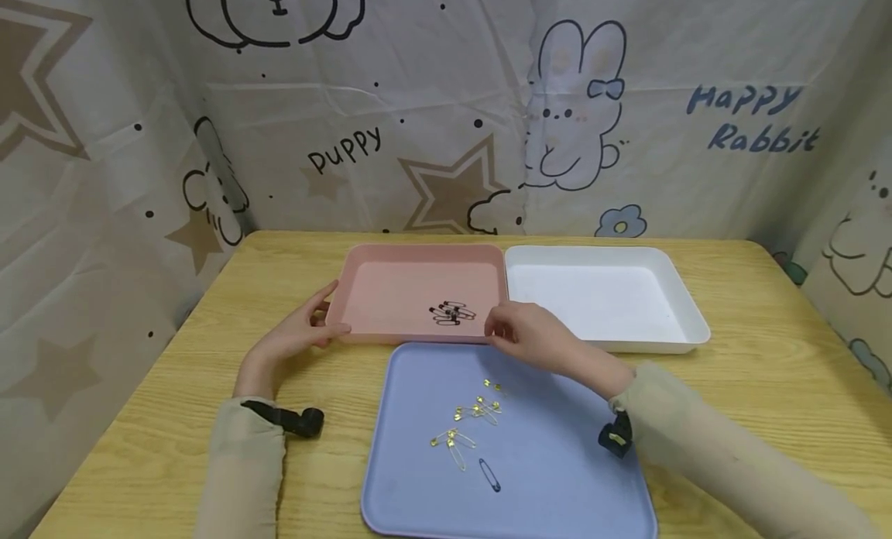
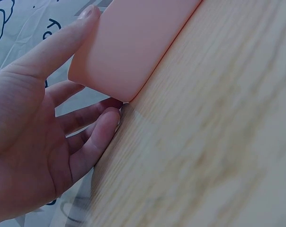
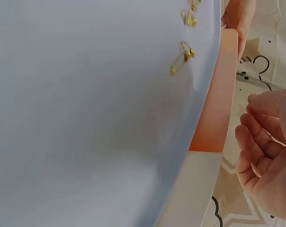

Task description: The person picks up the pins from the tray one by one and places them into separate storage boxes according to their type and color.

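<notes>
My left hand (image 1: pixel 296 334) holds the near left corner of the pink tray (image 1: pixel 390 279), with the thumb along the front wall and the other fingers by the left side. Several black safety pins (image 1: pixel 451 314) lie piled inside that tray, towards its near right. Over the tray's near right corner hovers my right hand (image 1: pixel 533 334), its fingers loosely bent; nothing shows between them in the right wrist view. Below it, a blue tray (image 1: pixel 557 454) bears several gold safety pins (image 1: pixel 478 409) and one dark safety pin (image 1: pixel 490 475) nearest me.
A white tray (image 1: pixel 592 291) stands against the right side of the pink one. All three trays are on a wooden table (image 1: pixel 753 384). Printed cloth (image 1: pixel 432 74) hangs behind the table and at both sides.
</notes>
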`<state>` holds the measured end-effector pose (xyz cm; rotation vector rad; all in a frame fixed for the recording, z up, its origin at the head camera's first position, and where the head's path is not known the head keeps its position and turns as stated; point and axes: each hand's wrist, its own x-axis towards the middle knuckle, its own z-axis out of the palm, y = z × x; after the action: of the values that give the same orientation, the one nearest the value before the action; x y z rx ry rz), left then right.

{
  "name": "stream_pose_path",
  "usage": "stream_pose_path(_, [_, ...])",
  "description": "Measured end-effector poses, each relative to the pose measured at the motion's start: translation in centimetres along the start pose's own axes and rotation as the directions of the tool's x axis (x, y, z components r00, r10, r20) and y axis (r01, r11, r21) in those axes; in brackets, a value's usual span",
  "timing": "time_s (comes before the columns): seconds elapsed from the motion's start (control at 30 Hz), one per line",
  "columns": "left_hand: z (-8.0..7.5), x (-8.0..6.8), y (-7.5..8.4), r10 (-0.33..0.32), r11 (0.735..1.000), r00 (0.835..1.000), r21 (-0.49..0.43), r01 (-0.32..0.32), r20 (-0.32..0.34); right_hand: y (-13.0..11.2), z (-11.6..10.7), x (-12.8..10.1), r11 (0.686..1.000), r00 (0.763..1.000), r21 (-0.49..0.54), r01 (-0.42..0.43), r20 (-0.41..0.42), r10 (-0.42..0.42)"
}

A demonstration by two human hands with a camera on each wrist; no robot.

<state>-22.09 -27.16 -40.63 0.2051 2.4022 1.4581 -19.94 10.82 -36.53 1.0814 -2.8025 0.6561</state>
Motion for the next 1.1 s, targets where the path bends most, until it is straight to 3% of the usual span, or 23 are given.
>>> stream_pose_path(0.53, [0.1,0.0,0.1,0.005,0.999,1.0,0.045,-0.005,-0.006,-1.9,0.4,-3.7,0.997,0.99,0.012,0.079,0.119,-0.08])
stream_pose_path(0.93, [0.4,0.0,0.2,-0.027,1.0,0.999,0.005,0.028,-0.018,-4.5,1.6,-5.5,0.988,0.953,0.046,0.15,0.26,-0.157])
stream_pose_path(1.1, [0.1,-0.1,0.2,-0.012,1.0,1.0,0.005,0.012,-0.008,-5.2,1.9,-6.0,0.987,0.935,0.044,0.156,0.316,-0.162])
